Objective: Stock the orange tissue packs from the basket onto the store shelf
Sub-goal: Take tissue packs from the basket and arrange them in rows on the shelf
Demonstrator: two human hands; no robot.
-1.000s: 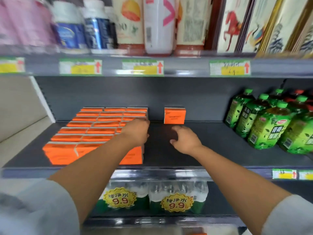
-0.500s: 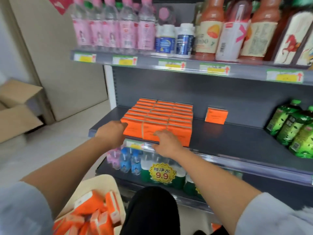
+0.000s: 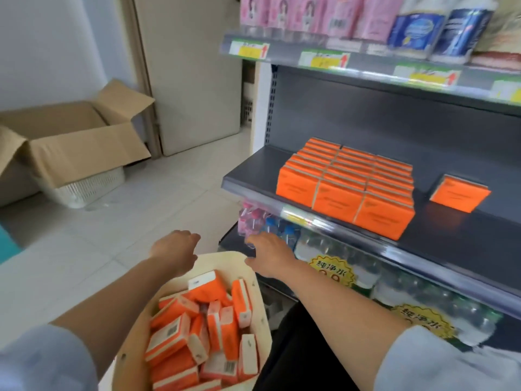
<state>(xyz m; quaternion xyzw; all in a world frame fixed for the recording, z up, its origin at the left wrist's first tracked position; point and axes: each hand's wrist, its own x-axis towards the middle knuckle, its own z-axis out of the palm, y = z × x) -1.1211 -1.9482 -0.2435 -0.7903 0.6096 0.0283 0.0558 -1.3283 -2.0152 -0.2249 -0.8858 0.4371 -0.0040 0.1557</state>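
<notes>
Lower centre of the frame: left hand (image 3: 176, 251) and right hand (image 3: 269, 256), fingers loosely spread and empty, hover over the basket (image 3: 132, 359) of tissue packs (image 3: 197, 320).

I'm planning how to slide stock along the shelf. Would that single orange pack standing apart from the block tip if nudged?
Probably: the lone pack stands on a narrow edge with nothing beside it, so a high push would likely topple it. Being flat-sided, it shouldn't roll. It looks light, so a low push may slide it along the smooth shelf.
</notes>
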